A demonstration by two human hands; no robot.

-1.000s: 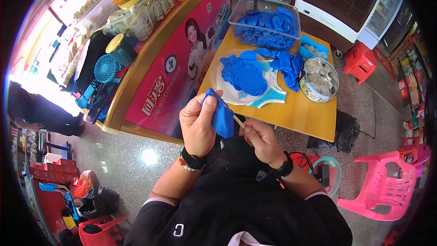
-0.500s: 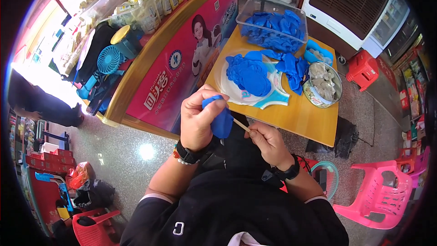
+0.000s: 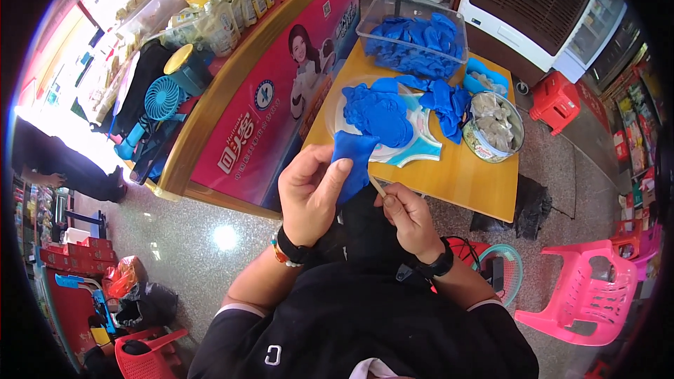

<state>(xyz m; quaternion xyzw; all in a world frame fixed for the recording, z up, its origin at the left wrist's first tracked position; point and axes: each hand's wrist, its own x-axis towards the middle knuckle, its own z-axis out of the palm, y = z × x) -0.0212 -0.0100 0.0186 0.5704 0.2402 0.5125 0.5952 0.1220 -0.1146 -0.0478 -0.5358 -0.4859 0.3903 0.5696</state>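
My left hand [image 3: 313,193] pinches a flat, flexible blue piece [image 3: 352,161] upright between thumb and fingers. My right hand [image 3: 407,221] is closed on a thin light wooden stick [image 3: 377,183], whose far end meets the blue piece's lower right. Beyond my hands, on the wooden table [image 3: 463,182], a pile of blue pieces [image 3: 379,116] lies on a pale tray with a turquoise-edged item [image 3: 421,151], beside more loose blue pieces [image 3: 446,102]. A clear bin [image 3: 414,45] full of blue pieces stands behind, with a small blue container [image 3: 477,79] and a round tin [image 3: 491,125] to its front right.
A counter [image 3: 249,126] with goods and a small blue fan [image 3: 163,98] borders the left. A person in dark clothing [image 3: 60,165] stands at far left. A red stool [image 3: 557,102], pink chair [image 3: 583,291], red chair [image 3: 151,354] and air cooler [image 3: 525,10] surround the table area.
My left hand has turned and the blue piece now stands higher and more spread out above my thumb. My right hand stays on the stick.
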